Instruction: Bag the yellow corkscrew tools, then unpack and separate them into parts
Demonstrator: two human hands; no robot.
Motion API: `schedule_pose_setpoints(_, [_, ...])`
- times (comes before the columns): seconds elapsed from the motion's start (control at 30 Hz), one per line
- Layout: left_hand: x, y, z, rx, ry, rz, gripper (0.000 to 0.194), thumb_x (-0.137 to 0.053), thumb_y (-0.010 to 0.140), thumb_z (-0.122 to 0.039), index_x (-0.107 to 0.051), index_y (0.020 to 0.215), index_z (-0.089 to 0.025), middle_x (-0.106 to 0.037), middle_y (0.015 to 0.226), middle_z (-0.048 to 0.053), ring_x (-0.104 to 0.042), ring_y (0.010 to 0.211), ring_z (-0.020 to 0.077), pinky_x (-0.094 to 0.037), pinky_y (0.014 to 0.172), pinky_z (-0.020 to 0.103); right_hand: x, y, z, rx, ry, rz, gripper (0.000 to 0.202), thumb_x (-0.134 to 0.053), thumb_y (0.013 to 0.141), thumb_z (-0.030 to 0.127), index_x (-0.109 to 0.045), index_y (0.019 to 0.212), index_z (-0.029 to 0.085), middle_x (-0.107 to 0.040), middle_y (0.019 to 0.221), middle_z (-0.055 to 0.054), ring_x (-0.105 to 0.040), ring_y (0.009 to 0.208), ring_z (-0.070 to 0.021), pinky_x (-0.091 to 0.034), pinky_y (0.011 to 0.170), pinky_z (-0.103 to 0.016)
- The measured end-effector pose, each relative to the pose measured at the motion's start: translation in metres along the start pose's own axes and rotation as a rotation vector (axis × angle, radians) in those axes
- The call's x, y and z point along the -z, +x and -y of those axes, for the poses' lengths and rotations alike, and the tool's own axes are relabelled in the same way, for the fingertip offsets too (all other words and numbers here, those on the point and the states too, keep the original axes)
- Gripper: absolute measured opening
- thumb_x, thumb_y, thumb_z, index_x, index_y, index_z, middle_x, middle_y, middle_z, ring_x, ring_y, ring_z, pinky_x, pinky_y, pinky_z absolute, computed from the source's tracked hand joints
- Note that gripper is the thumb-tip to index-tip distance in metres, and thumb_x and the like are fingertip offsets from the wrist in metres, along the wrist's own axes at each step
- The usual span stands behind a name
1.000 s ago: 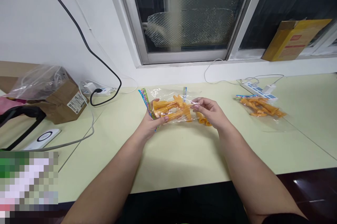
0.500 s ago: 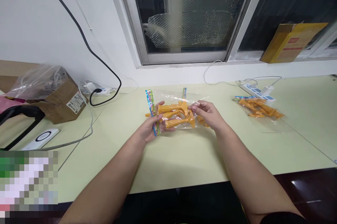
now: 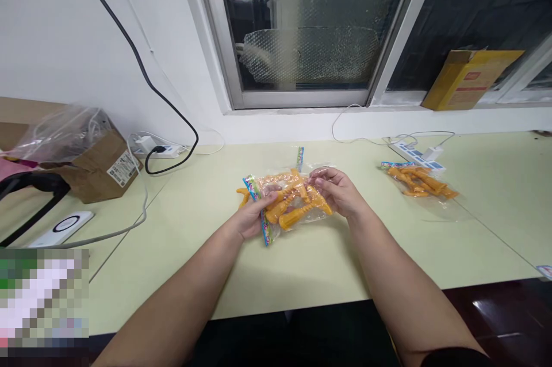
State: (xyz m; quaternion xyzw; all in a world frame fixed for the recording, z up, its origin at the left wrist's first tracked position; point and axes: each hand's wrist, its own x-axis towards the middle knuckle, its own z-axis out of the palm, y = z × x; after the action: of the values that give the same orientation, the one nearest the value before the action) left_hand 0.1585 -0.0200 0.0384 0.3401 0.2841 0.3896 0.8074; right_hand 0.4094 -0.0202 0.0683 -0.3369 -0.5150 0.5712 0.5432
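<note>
A clear plastic bag of orange toy tools [image 3: 297, 206], with a colourful header strip along its left end, is held just above the table between my hands. My left hand [image 3: 250, 218] grips the header end, thumb on top and the other fingers mostly hidden beneath. At the far right corner, my right hand [image 3: 338, 190] is closed, its thumb and fingers pinching the clear film. Behind and below this bag, another header strip [image 3: 300, 158] and an orange piece [image 3: 244, 197] show; the rest there is covered.
Another bag of orange pieces [image 3: 420, 180] lies to the right, beside a power strip [image 3: 416, 155]. On the left are a cardboard box [image 3: 101, 168], a white charging pad [image 3: 64, 228] and loose cables. A yellow carton [image 3: 470, 79] leans on the window sill.
The bag's header end has swung down toward me, and the bag now lies more slanted. The orange pieces inside have shifted. Both hands keep hold of it.
</note>
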Motion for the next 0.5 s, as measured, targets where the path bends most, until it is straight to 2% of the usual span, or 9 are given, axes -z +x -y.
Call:
schedule_pose_setpoints(0.1, [-0.001,0.001,-0.002,-0.084,-0.002,-0.111,0.040,-0.075,0.086,-0.023,-0.064,0.125,-0.020,-0.076,0.117,0.011,-0.076,0.093,0.0244,-0.062,0.084,0.035,0.006,0.000,0.007,0.031,0.001,-0.020,0.037,-0.084,0.071,0.048,-0.072,0.098,0.027,-0.073,0.095,-0.003,-0.071,0.092,-0.0220,-0.057,0.091,-0.041])
schedule_pose_setpoints(0.2, [0.006,0.003,-0.009,-0.160,-0.047,-0.165,0.045,-0.072,0.088,-0.026,-0.061,0.131,-0.019,-0.073,0.126,0.010,-0.074,0.106,0.0238,-0.060,0.092,0.034,0.025,0.005,0.015,0.146,0.020,-0.197,0.039,-0.073,0.077,0.056,-0.069,0.104,0.028,-0.072,0.100,-0.005,-0.070,0.091,-0.0228,-0.058,0.090,-0.043])
schedule_pose_setpoints(0.3, [0.014,0.004,-0.017,-0.168,-0.108,-0.154,0.045,-0.065,0.093,-0.032,-0.060,0.136,-0.020,-0.072,0.128,0.010,-0.072,0.111,0.0246,-0.060,0.094,0.034,0.050,0.014,0.011,0.223,-0.019,-0.375,0.034,-0.063,0.082,0.057,-0.067,0.100,0.028,-0.070,0.101,-0.005,-0.069,0.091,-0.0217,-0.058,0.086,-0.040])
schedule_pose_setpoints(0.33, [0.015,0.003,-0.019,-0.167,-0.128,-0.149,0.044,-0.063,0.094,-0.033,-0.060,0.136,-0.020,-0.072,0.127,0.010,-0.072,0.110,0.0250,-0.060,0.092,0.034,0.058,0.017,0.006,0.201,-0.098,-0.433,0.032,-0.063,0.082,0.055,-0.066,0.097,0.027,-0.070,0.099,-0.004,-0.068,0.088,-0.0208,-0.058,0.083,-0.039])
schedule_pose_setpoints(0.4, [0.014,0.000,-0.022,-0.178,-0.164,-0.148,0.044,-0.061,0.095,-0.033,-0.059,0.137,-0.022,-0.073,0.124,0.009,-0.073,0.107,0.0253,-0.061,0.090,0.036,0.071,0.022,-0.008,0.081,-0.399,-0.510,0.028,-0.065,0.080,0.050,-0.066,0.093,0.025,-0.069,0.098,-0.005,-0.066,0.081,-0.0197,-0.056,0.076,-0.036])
schedule_pose_setpoints(0.5, [0.006,-0.004,-0.023,-0.180,-0.205,-0.139,0.042,-0.060,0.094,-0.033,-0.058,0.135,-0.025,-0.071,0.128,0.007,-0.074,0.102,0.0260,-0.061,0.090,0.044,0.082,0.028,-0.033,-0.149,-1.018,-0.408,0.037,-0.064,0.082,0.043,-0.070,0.113,0.025,-0.069,0.108,-0.009,-0.066,0.087,-0.0225,-0.054,0.077,-0.037])
